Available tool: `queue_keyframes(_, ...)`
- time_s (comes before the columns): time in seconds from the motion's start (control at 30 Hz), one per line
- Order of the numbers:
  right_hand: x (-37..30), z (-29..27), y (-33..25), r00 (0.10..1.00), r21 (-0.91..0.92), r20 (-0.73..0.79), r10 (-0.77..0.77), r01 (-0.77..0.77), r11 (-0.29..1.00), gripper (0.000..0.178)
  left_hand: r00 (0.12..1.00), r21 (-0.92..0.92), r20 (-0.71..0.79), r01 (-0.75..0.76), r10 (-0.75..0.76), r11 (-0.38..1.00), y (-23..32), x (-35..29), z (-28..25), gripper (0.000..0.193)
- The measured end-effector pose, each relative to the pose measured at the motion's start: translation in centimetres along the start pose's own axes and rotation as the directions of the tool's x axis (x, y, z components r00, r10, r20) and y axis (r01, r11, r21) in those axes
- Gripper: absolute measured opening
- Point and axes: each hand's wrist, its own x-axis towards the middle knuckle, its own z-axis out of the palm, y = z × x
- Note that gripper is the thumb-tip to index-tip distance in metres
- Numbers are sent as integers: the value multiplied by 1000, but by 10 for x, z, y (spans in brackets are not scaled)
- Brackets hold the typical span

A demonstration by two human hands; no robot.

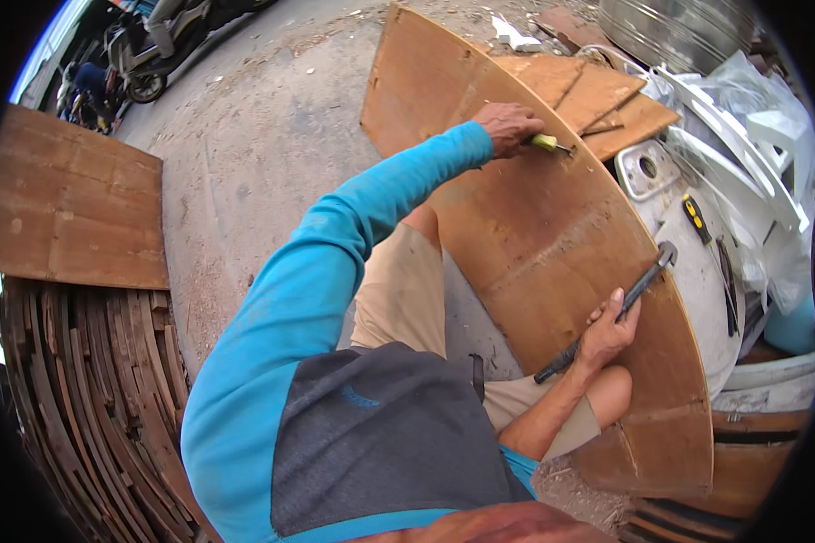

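Observation:
A large brown plywood board (552, 244) stands tilted across my knees. My left hand (510, 129) is closed around the yellow-green handle of a screwdriver (543, 142), whose metal tip meets the board near its far edge. Lower on the right, my right hand (607, 333) grips the dark handle of a hammer (645, 282). The hammer's head lies over the board's right edge, but I cannot tell whether it touches.
Stacked wooden strips (91, 389) and another plywood sheet (77, 195) are at left. Beyond the board lie wooden pieces (598, 95), a yellow-black screwdriver (695, 217), plastic scrap (733, 149) and a metal drum (679, 32). A scooter (158, 54) stands far left.

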Motion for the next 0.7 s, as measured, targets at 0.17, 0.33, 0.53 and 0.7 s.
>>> queue_keyframes(0.17,9,-5,9,998,-10,-21,-65,65,998,39,973,224,26,219,-230,950,29,1,1,21)
queue_keyframes(0.33,4,-10,8,999,11,-32,-14,15,1000,40,990,69,56,126,-130,990,10,-1,11,23)
queue_keyframes(0.53,1,-12,17,999,-28,-35,-36,35,999,45,998,60,-27,57,-55,997,-2,-6,24,23)
queue_keyframes(0.7,2,-8,14,999,32,-24,-33,34,999,44,997,16,-82,-9,10,1000,-11,-3,29,23)
